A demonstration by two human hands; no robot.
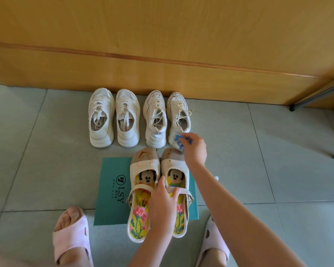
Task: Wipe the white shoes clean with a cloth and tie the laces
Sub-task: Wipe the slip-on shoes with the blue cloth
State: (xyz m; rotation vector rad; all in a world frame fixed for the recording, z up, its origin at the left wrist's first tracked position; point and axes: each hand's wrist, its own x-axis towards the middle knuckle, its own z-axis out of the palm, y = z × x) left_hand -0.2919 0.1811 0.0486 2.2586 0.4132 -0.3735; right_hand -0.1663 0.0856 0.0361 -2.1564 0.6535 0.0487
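Note:
A pair of cream strap shoes [145, 166] with cartoon insoles and brown-stained toes stands on a teal box lid [112, 191]. My left hand [163, 199] rests between the two shoes, fingers on the right shoe's strap. My right hand [194, 147] holds a blue-and-white cloth [181, 141] just beyond the right shoe's toe [172, 154], beside the heel of the rightmost sneaker. Two pairs of white lace-up sneakers stand in a row by the wall: the left pair [114, 117] and the right pair [167, 118], whose laces lie loose.
A wooden panel wall [162, 54] runs behind the sneakers. Grey metal furniture legs [316, 97] stand at the right. My feet in pink slippers [71, 236] flank the box lid on the grey tile floor [278, 170].

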